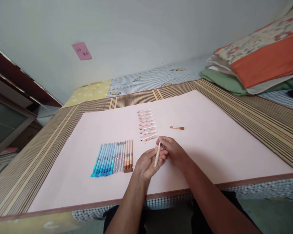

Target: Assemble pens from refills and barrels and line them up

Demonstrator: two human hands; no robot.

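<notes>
In my left hand (150,162), turned palm up with the fingers curled, lies a cream pen barrel (157,157), tilted. My right hand (170,148) pinches a thin white piece, like a pen refill (159,143), at the barrel's upper end. How deep it sits in the barrel cannot be seen. Just beyond the hands is a column of pen refills (147,125) with dark tips and clear printed pieces. To the right lies a short brown-and-peach pen half (177,127). Left of my hands, blue pens (104,159), clear pens (119,157) and peach-brown pens (128,156) line up side by side.
A pale pink sheet (70,175) covers the striped mat (34,165) on a bed. Folded bedding and an orange floral pillow (266,61) are stacked at the back right. A pink note (81,51) is stuck on the wall behind.
</notes>
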